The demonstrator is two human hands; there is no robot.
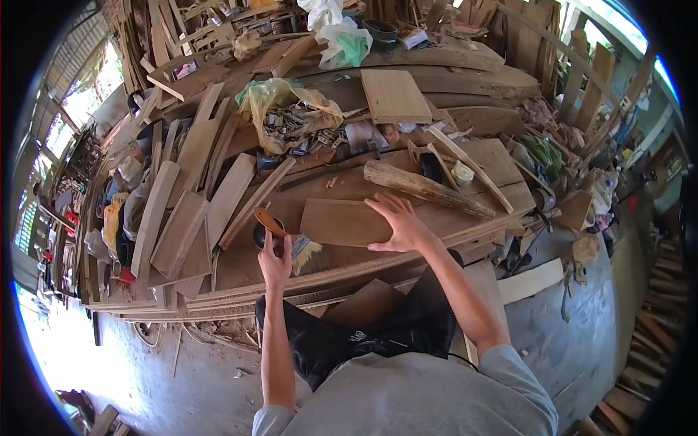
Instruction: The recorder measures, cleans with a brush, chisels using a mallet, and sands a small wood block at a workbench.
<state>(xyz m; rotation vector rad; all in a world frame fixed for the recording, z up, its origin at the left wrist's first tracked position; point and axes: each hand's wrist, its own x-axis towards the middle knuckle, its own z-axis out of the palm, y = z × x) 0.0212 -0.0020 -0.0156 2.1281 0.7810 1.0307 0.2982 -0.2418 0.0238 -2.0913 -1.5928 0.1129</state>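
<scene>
status: looks mid-job, hands and workpiece in position. left hand has its fingers closed round the handle of a brush, pale bristles pointing right over the bench, near its front edge; a dark round object sits just behind that hand, mostly hidden. right hand is open, fingers spread across the right end of a flat brown board, thumb at its near edge, nothing gripped; how hard it presses, can't tell. board lies flat near the bench's front edge, long side roughly parallel to it, left end just beyond the bristles. done, as far as i can judge: brush in hand, board laid out. left: bristles look clear of the board's top, so any brush work on it seems unfinished or not begun; face looks evenly brown, can't tell if it's been treated. rough wooden strip lies behind the board toward the bench's right edge, offcuts crowd the left side, both outside the immediate work area.
</scene>
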